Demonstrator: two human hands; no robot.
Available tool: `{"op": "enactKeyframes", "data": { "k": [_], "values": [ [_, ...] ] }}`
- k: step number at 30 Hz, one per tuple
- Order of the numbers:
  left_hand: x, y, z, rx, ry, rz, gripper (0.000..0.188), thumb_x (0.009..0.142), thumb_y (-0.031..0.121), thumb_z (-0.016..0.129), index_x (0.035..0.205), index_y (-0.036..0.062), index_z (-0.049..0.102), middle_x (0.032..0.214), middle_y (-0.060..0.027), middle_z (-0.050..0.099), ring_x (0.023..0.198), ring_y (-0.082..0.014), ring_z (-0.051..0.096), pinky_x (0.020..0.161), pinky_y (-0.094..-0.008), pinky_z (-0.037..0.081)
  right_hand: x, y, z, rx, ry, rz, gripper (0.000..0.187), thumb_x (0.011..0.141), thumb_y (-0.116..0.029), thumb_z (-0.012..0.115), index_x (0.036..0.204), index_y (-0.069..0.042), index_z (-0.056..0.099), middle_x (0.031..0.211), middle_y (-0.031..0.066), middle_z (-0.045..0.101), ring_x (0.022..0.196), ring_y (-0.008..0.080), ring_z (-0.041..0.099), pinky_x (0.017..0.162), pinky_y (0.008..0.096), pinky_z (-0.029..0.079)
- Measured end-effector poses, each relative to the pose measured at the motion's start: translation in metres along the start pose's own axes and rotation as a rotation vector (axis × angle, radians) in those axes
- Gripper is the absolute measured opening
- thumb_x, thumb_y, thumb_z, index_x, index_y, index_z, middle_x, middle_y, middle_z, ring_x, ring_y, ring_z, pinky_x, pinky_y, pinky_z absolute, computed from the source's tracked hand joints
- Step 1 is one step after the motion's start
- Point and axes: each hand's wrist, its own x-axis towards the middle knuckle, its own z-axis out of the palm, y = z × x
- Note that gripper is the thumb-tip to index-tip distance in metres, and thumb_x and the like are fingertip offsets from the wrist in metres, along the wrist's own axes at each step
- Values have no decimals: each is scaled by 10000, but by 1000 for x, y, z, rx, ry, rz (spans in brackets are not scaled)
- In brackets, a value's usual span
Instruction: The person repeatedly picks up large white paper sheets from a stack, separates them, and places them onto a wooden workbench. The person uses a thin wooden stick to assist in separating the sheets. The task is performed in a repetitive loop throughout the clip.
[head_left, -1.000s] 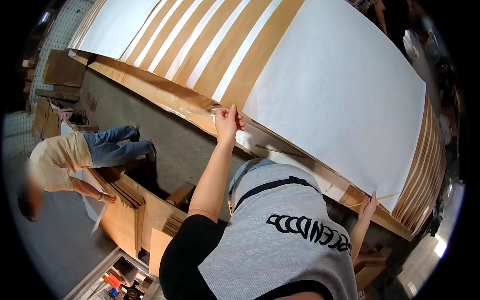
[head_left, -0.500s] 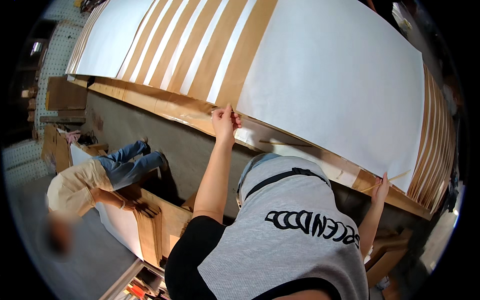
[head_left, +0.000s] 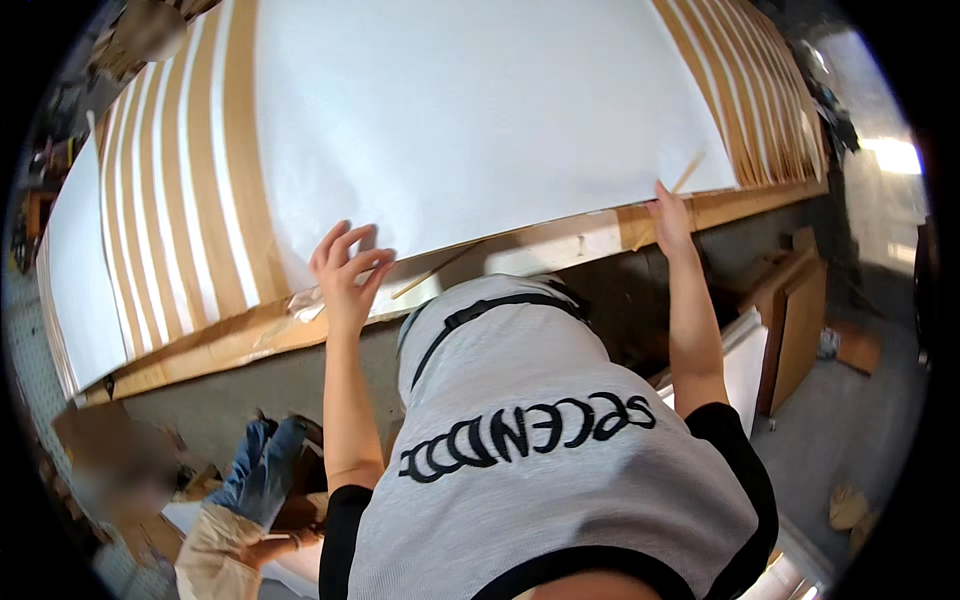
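A large white sheet point(head_left: 480, 120) lies across the table in front of me, with brown and white striped layers point(head_left: 195, 200) fanned out on its left and more striped layers point(head_left: 750, 90) on its right. My left hand point(head_left: 345, 270) is over the sheet's near edge, fingers curled and apart, nothing visible in them. At the sheet's near right corner, my right hand point(head_left: 670, 218) grips a thin tan stick point(head_left: 688, 172) that slants across its fingers. Another thin stick point(head_left: 430, 274) lies by the table edge, between my hands.
The table's wooden edge point(head_left: 220, 345) runs just ahead of my waist. Behind me at the left, another person point(head_left: 225, 545) in a beige top bends over. Brown boards point(head_left: 795, 325) stand at the right, with a small carton point(head_left: 857, 350) on the floor.
My view has turned and shifted right along the table, bringing the white sheet to the middle. My left hand has lifted and spread its fingers; the right still holds the stick.
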Motion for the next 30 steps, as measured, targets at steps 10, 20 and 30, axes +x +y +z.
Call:
{"op": "enactKeyframes", "data": {
  "k": [10, 20, 30],
  "values": [
    [3, 3, 6, 25, -26, 7, 130, 579, 141, 726, 690, 161, 662, 1056, 33, 556, 1131, -240, 392, 915, -362, 257, -3, 8, 0, 95, 4, -40, 391, 837, -294, 539, 1053, 28, 489, 1007, 74, 550, 897, 147, 520, 788, 275, 402],
    [2, -2, 13, -84, -41, 55, 102, 621, 124, 707, 716, 111, 670, 1052, -57, 552, 1131, -291, 377, 918, -404, 295, 0, 15, -5, -40, 349, -10, 333, 843, -350, 515, 703, -49, 500, 579, 14, 498, 475, 77, 431, 421, 217, 341],
    [-2, 2, 19, -17, -120, 113, 97, 648, 70, 693, 659, 101, 601, 1081, -60, 507, 1141, -309, 338, 864, -410, 372, -9, 16, -13, 92, 251, 67, 348, 845, -384, 495, 751, -49, 496, 605, 25, 520, 514, 81, 459, 476, 212, 386]
  ]
}}
